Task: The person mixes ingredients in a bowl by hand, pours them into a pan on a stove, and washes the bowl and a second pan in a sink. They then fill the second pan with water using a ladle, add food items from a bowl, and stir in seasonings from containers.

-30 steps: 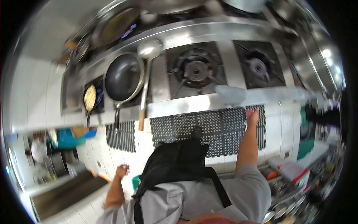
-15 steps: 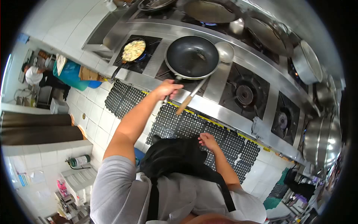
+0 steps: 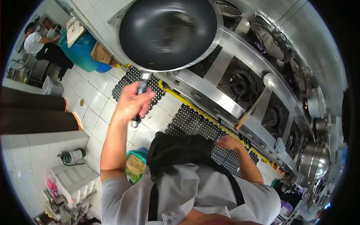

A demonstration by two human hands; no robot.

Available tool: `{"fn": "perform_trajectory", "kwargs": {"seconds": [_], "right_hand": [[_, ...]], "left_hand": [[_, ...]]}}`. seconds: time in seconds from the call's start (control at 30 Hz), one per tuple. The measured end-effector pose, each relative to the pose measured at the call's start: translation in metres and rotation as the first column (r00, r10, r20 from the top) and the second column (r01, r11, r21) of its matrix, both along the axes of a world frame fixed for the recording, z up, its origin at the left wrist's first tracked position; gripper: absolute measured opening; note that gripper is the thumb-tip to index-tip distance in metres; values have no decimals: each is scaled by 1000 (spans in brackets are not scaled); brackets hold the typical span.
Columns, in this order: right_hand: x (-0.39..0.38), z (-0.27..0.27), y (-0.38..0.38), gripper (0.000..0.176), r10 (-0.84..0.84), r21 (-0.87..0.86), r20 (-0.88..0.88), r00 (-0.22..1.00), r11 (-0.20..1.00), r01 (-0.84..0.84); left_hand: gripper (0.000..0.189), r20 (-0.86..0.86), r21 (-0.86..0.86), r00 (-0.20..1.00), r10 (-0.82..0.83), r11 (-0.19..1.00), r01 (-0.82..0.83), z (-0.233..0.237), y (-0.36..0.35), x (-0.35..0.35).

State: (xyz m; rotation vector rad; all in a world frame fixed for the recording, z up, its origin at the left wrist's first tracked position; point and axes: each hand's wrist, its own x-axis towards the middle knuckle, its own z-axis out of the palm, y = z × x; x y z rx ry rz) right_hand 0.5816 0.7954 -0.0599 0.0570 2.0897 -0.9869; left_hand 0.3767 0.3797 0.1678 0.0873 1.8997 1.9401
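Left hand (image 3: 133, 103) is closed tight around the metal handle (image 3: 141, 87) of a big dark wok (image 3: 168, 32), which is lifted off the stove (image 3: 208, 92) and held above its left end, tilted so the bare black inside faces the camera. Right hand (image 3: 228, 142) hangs low just before the stove's front edge, touching nothing I can make out; whether its fingers are curled or spread I cannot tell. On the stove, right of the wok, an unlit burner (image 3: 240, 82) sits open, and past it a steel ladle (image 3: 270, 80) lies across the steel top with its wooden grip (image 3: 242, 122) sticking out over the front edge. A yellow strip (image 3: 195, 108) runs along the stove's front. Below the stove, black rubber mats (image 3: 189, 122) cover the white floor tiles (image 3: 95, 108). At the stove's far right end stand large steel pots (image 3: 314, 161). Left of the stove are a blue barrel (image 3: 80, 52) and some cardboard (image 3: 101, 54), with another person (image 3: 37, 43) bent over beyond them. Well away from the stove, near a tiled wall, lies a green cylinder (image 3: 73, 155), its label too small to read.
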Motion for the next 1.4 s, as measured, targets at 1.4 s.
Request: {"fn": "perform_trajectory", "kwargs": {"seconds": [1.4], "right_hand": [[-954, 5, -243, 37, -618, -123, -724, 307, 554, 823]], "left_hand": [[15, 174, -312, 865, -470, 807, 501, -146, -223, -778]]}}
